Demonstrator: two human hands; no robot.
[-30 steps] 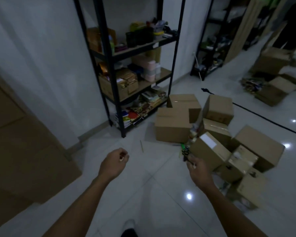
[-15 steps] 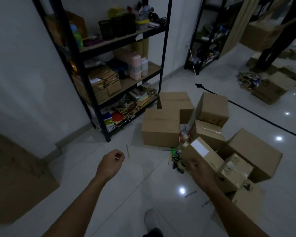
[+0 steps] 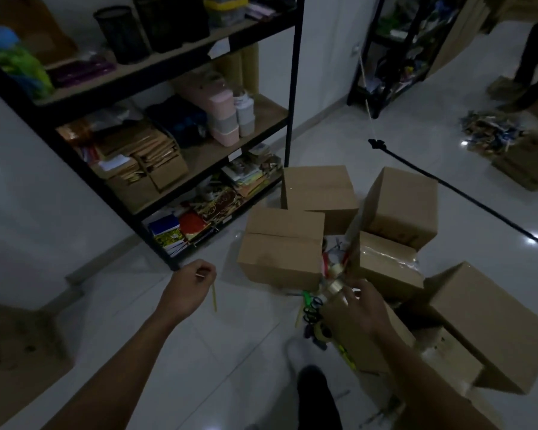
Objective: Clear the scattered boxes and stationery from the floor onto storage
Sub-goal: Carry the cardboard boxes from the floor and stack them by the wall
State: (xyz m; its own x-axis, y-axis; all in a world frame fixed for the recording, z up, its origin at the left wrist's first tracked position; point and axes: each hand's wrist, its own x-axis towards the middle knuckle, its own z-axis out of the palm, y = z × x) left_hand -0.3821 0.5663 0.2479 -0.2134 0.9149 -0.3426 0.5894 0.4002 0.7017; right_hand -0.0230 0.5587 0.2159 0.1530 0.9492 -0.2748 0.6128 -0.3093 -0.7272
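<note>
Several brown cardboard boxes lie in a heap on the tiled floor, among them a closed box [image 3: 281, 246] by the rack and a big box [image 3: 491, 324] at the right. Between them lie scissors [image 3: 312, 304], a dark tape roll [image 3: 320, 332] and other small stationery. My right hand [image 3: 362, 305] reaches over a low box [image 3: 351, 339], its blurred fingers stretched towards a clear tape roll [image 3: 336, 285]. My left hand [image 3: 190, 287] hovers curled, and a small pale stick pokes out of the fist. A pencil [image 3: 213, 301] lies on the floor just beyond it. The black storage rack [image 3: 291, 119] stands behind.
The rack's shelves hold pen cups, pink containers, envelopes and books. A second rack [image 3: 385, 57] stands further back. A black cable [image 3: 448, 187] crosses the floor. A person's legs [image 3: 531, 57] and a stationery pile [image 3: 494, 135] are at the far right. Brown board [image 3: 13, 352] is on the left.
I have stepped closer to the boxes and the view tilted down. My right hand moved forward over the low box towards the clear tape roll. My left hand stays curled.
</note>
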